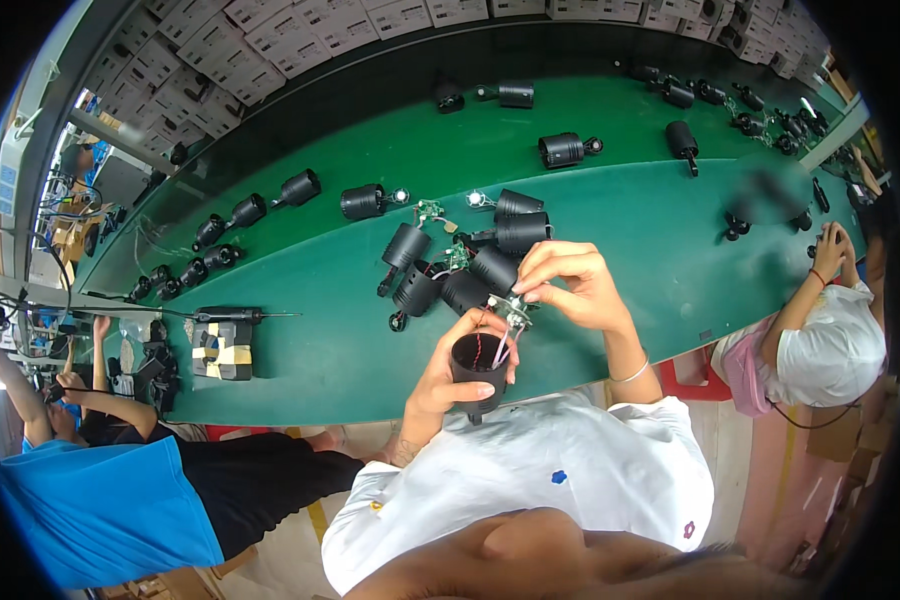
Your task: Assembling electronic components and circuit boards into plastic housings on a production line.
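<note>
My left hand [435, 382] is wrapped round a black cylindrical housing [474, 372], its open mouth facing up. Red and white wires rise out of that mouth to a small circuit board [515, 313] just above it. The thumb and fingers of my right hand [578, 285] pinch the board at its upper edge. Just beyond my hands several similar black housings lie in a loose cluster, one [523, 232] behind my right fingertips and another [406, 245] farther left. Among them a green circuit board [457, 257] hangs on wires.
A green bench top [320, 300] spreads before me, with more black housings [363, 201] along its raised back strip. To the left, a power screwdriver [232, 315] lies by a taped black block [222, 352]. White boxes [310, 30] line the back. Co-workers [820, 330] sit on both sides.
</note>
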`<state>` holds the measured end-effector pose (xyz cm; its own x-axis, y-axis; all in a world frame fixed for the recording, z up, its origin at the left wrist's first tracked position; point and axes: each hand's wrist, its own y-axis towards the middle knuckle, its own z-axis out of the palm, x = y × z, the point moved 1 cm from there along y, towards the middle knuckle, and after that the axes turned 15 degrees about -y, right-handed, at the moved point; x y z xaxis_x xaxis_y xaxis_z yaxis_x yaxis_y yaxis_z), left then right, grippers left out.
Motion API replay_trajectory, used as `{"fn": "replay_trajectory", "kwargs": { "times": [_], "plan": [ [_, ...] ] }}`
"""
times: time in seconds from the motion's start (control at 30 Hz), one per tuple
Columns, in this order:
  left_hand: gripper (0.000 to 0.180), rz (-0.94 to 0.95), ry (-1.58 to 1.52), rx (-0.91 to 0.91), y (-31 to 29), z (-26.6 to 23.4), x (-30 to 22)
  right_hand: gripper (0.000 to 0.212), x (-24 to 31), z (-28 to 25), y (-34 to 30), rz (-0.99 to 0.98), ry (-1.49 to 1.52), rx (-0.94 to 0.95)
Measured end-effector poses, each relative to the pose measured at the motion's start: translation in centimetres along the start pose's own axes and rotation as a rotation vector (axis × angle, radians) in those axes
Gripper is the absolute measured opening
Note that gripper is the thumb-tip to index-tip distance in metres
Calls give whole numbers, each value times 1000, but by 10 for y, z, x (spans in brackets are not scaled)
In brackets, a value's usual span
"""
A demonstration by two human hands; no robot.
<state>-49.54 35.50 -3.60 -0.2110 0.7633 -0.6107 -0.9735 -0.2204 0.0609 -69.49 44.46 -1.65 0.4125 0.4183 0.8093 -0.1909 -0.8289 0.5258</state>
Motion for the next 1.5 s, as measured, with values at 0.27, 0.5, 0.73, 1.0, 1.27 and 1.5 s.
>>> {"fn": "replay_trajectory", "kwargs": {
  "times": [0.27, 0.5, 0.73, 1.0, 1.27, 1.5],
  "plan": [
    [70, -99, -110, -18, 2, 2, 2, 7, -6, 12, -7, 43, -333, -40],
    [68, -114, 297, -289, -3, -13, 3, 16, 2, -3, -14, -78, -747, 65],
    [70, 153, 726, 12, 4, -13, 20, 43, -7, -14, 4, 135, -371, 210],
    [79, 152, 264, 27, -1, 18, 24, 30, -39, 66, -26, 639, 436, 272],
    [77, 394, 162, 3, 7, 18, 26, 19, -11, 69, -40, 765, 1193, -83],
    [83, 129, -74, -120, 5, 9, 23, 20, -31, 52, -37, 556, 915, -361]
  ]
}}
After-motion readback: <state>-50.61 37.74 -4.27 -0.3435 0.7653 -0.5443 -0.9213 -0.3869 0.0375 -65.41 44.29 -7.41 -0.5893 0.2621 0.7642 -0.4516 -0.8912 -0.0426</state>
